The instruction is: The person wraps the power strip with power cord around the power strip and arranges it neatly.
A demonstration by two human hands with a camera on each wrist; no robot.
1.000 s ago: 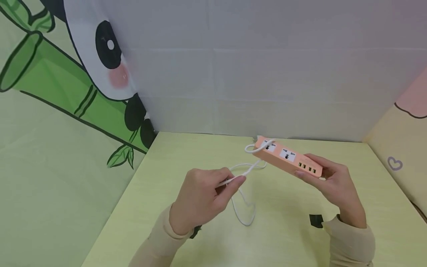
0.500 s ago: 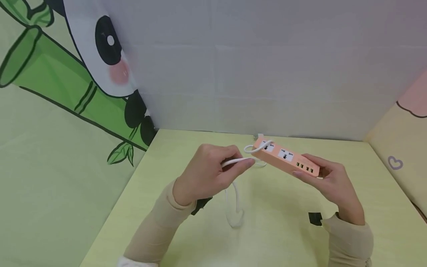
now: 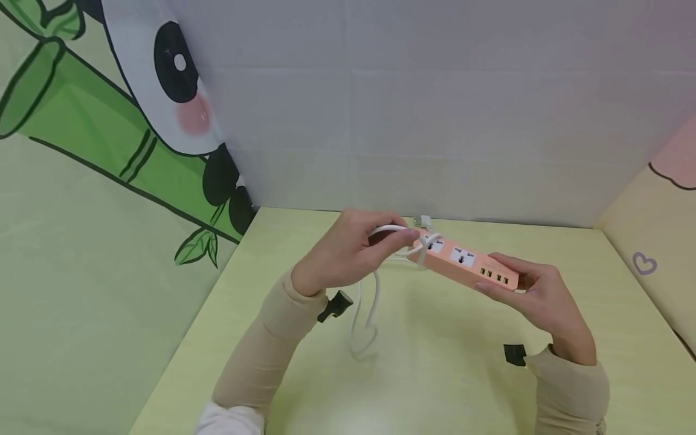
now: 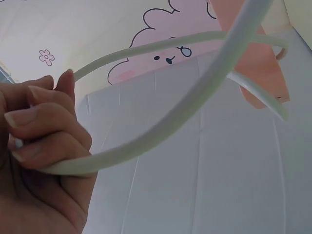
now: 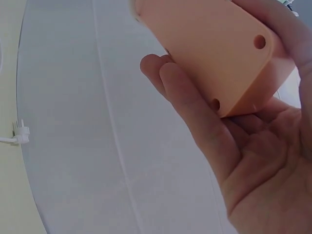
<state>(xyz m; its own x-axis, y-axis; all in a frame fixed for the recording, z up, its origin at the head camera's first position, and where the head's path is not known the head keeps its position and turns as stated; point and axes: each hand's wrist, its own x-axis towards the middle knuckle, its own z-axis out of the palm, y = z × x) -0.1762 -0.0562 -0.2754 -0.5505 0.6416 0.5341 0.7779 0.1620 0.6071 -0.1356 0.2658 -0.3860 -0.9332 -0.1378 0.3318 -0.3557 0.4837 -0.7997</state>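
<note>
An orange power strip with white sockets and several USB ports is held up above the table, tilted down to the right. My right hand grips its right end; the right wrist view shows the fingers under the strip's base. At the strip's left end, my left hand pinches the white cord, with more of the cord running through its curled fingers. A turn of cord crosses the strip by the first socket. Below the left hand, a loose loop of cord hangs toward the table.
The white plug lies near the table's back edge, beyond the strip. Pale yellow tabletop extends below the hands. A black patch is by the right sleeve. A grey wall panel stands behind.
My left hand has moved up and right with the cord to the strip's left end. The hanging loop has shifted left. My right hand and the strip have barely moved.
</note>
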